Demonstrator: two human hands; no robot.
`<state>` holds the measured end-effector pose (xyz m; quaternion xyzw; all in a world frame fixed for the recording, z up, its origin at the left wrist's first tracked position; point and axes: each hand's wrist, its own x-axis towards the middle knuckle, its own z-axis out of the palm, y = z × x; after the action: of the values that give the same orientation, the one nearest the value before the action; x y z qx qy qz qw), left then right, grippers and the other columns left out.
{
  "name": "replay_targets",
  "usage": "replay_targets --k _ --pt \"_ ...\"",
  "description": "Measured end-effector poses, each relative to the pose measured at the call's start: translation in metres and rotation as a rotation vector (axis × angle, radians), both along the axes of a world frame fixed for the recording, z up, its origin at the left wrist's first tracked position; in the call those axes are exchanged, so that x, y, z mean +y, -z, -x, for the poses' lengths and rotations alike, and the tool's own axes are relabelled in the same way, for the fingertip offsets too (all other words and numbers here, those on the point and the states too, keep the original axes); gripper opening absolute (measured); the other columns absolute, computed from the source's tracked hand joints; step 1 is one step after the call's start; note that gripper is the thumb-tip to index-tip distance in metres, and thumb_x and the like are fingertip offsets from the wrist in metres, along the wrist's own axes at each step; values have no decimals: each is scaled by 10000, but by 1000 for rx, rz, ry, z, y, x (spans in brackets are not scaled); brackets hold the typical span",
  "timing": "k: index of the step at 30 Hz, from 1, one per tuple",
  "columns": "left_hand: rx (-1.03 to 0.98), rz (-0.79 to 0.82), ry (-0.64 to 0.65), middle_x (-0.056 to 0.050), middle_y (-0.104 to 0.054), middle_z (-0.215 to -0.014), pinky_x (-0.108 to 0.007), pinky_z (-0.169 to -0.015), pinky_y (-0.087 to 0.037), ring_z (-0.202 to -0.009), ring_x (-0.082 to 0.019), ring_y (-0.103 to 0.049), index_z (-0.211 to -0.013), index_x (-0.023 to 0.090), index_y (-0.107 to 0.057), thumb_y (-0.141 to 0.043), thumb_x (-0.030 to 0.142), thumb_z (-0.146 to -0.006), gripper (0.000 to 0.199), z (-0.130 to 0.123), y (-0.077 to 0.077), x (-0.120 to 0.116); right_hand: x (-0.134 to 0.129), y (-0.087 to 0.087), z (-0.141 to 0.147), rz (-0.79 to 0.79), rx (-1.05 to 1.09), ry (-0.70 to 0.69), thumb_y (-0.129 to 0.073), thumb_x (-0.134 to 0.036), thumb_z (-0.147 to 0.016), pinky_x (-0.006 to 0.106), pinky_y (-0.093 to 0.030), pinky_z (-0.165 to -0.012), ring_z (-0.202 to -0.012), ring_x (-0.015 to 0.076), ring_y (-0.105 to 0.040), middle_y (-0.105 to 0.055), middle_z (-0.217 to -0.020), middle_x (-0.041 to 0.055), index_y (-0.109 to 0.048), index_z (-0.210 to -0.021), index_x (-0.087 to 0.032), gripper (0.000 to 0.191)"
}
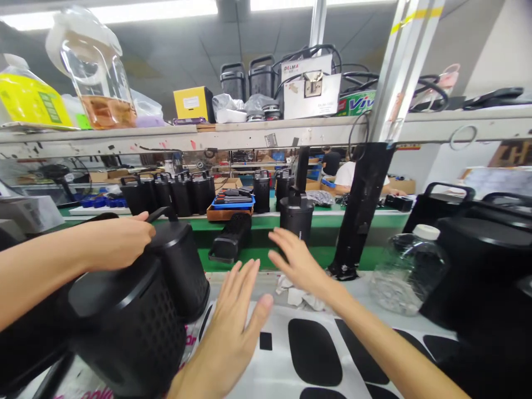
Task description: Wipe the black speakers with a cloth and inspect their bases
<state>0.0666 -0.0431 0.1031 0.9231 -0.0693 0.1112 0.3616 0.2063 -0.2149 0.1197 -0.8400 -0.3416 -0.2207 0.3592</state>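
My left hand (235, 327) is raised over the bench with its fingers stretched out, holding nothing. Beneath it lies a white sheet with black rounded-square pieces (315, 352). Further right, my right hand (300, 261) reaches forward, fingers apart and empty. Ahead of both hands, a black perforated housing with a handle (231, 238) lies on its side on the green surface. An upright black canister (296, 217) stands just beyond my right fingertips. To my left, another person's hand (120, 242) grips the handle of a black canister (177, 266), behind a larger perforated one (128, 321).
A clear plastic bottle (409, 271) and large black canisters (490, 249) stand at right. A dark post (359, 216) rises beside crumpled white tissue (301, 293). Overhead runs a cluttered shelf (241, 136). Across the line are a blue tray of tools (233, 199) and another person (344, 176).
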Motion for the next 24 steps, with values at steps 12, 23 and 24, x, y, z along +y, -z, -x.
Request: replay_targets --k 12,23,24 --pt "-62 411 83 -141 -667 -1138 -488 -987 -476 -1109 -284 -601 -1101 159 -675 -423 376 -951 365 -64 101 -31 -28 -84 -106 -413 397 276 -670 -218 -743 248 -433 -500 -445 133 -553 -590 -517 11 -595 -672 -144 128" --pt "104 891 90 -153 -641 -1274 -447 -1049 -453 -1234 -302 -565 -1162 187 -657 -624 662 -791 604 -64 71 -26 -52 -83 39 -846 239 46 -755 -407 -704 221 -139 -347 -325 38 -289 -341 -431 -87 -397 -541 -200 444" --pt "138 967 107 -151 -622 -1314 -452 -1064 -449 -1259 -294 -558 -1216 203 -619 -580 715 -790 667 -62 59 -27 -57 -92 53 -929 211 9 -761 -368 -713 231 -124 -344 -317 38 -289 -333 -433 -84 -389 -525 -201 449"
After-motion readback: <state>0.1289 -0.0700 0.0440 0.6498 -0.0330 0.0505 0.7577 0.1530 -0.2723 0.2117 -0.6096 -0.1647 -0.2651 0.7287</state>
